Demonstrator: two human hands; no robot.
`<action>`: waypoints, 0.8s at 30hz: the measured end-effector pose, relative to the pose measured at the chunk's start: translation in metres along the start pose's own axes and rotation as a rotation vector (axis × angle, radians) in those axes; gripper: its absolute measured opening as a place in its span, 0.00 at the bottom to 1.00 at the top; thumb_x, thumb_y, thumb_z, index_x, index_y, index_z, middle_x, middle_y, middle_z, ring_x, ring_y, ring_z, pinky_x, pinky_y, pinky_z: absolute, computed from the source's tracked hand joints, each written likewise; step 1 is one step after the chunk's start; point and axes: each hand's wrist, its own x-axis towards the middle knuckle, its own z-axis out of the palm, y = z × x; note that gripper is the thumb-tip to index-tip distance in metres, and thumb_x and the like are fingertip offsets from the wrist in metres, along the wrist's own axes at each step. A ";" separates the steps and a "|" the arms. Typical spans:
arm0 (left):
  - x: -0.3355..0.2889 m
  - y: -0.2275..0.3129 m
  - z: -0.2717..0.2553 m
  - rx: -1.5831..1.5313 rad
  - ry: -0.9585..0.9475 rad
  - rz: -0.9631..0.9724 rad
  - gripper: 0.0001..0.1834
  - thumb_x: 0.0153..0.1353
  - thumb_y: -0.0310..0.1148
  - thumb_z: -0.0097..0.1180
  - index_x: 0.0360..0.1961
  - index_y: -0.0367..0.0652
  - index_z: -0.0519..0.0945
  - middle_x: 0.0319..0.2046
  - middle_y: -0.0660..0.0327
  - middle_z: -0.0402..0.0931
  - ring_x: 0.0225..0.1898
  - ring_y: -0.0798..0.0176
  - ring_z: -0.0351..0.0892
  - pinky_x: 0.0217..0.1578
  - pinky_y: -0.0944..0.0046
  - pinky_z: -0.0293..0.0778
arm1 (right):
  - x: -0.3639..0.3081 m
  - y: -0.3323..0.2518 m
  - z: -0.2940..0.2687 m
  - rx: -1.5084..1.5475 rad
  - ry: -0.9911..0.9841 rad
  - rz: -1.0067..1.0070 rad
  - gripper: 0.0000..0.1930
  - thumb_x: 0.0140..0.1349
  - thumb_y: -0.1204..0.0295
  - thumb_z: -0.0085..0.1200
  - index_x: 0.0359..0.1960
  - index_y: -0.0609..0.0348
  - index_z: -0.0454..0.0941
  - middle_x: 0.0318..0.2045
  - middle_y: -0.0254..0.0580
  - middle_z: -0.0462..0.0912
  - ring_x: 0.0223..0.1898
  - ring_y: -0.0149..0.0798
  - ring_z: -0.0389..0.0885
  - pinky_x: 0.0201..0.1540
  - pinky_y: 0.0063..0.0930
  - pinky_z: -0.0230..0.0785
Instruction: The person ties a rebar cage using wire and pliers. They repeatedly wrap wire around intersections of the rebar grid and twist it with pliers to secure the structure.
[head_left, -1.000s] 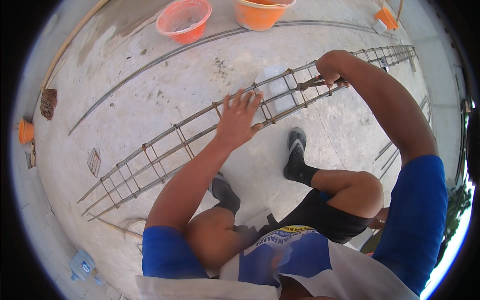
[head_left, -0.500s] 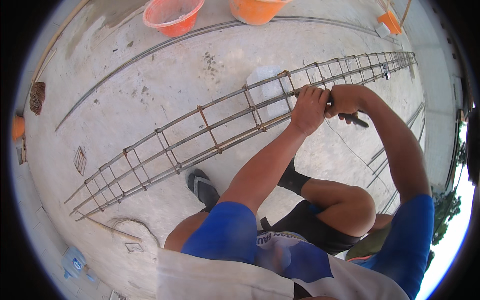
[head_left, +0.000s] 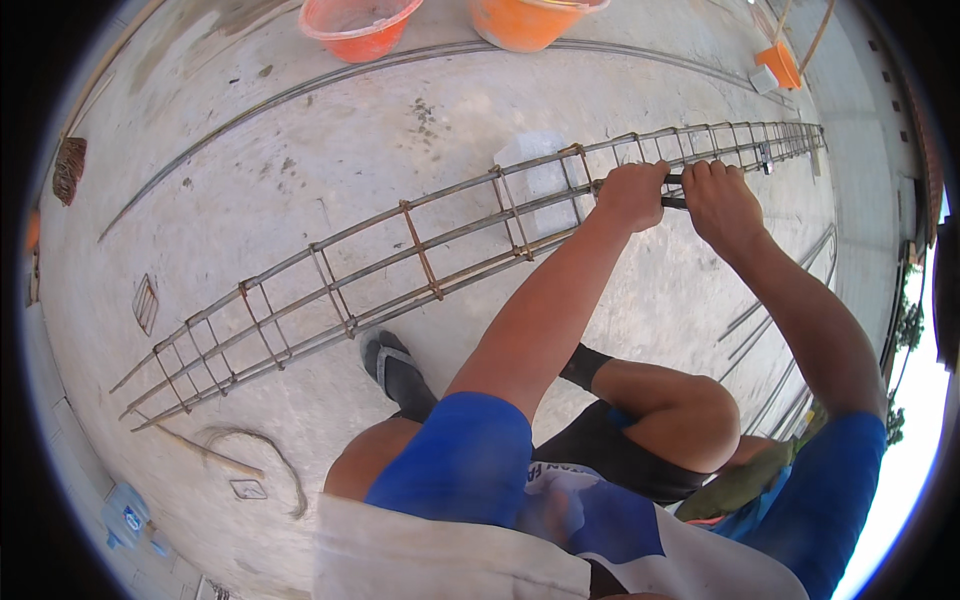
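Watching the feed, I saw that both hands had come together on the rebar cage, which lay on the concrete floor running from lower left up to the far right. A second before, my left hand had rested flat near the middle of the cage while the right hand worked well apart from it, further along the bars. Half a second before, the left had slid over to join it. At this moment they sat side by side, almost touching, near the right part of the cage.

My left hand was closed around the upper bar beside a stirrup. My right hand was curled shut over a dark slender tool, whose end poked out between the two hands; I could not tell what kind of tool it was. The view had also swung right with the move, so the cage ran further across the picture.

I judged that the work had shifted along to this joint, with the left hand steadying the bar while the right turned the tool at a tie.

A sandalled foot stood just beside the cage's near edge. Two orange tubs sat at the top, and loose bars lay to the right.
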 end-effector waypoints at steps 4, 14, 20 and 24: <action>-0.026 0.020 0.013 -0.052 0.362 0.163 0.22 0.47 0.33 0.66 0.45 0.43 0.75 0.36 0.54 0.77 0.42 0.50 0.77 0.46 0.51 0.70 | 0.010 0.022 -0.013 0.475 -0.380 0.012 0.04 0.52 0.75 0.59 0.28 0.63 0.80 0.21 0.43 0.80 0.25 0.39 0.84 0.26 0.37 0.77; 0.005 0.021 0.013 -0.198 0.117 0.007 0.18 0.44 0.25 0.61 0.40 0.42 0.76 0.34 0.52 0.80 0.43 0.49 0.79 0.45 0.52 0.71 | -0.005 -0.006 -0.021 -0.292 0.322 0.063 0.15 0.56 0.69 0.57 0.45 0.54 0.75 0.36 0.36 0.79 0.41 0.39 0.79 0.45 0.37 0.72; -0.016 0.035 0.011 -0.132 0.596 0.093 0.22 0.44 0.29 0.64 0.44 0.43 0.75 0.30 0.53 0.77 0.40 0.48 0.79 0.51 0.48 0.66 | 0.022 0.022 -0.022 0.201 -0.209 0.024 0.09 0.50 0.74 0.59 0.35 0.60 0.81 0.28 0.40 0.81 0.33 0.39 0.84 0.35 0.40 0.77; -0.012 0.047 0.030 -0.091 0.649 0.031 0.24 0.45 0.32 0.67 0.44 0.40 0.72 0.26 0.54 0.74 0.36 0.47 0.77 0.46 0.51 0.68 | 0.056 0.033 -0.069 0.545 -0.895 0.152 0.07 0.49 0.75 0.61 0.24 0.69 0.79 0.17 0.46 0.79 0.17 0.41 0.81 0.17 0.37 0.74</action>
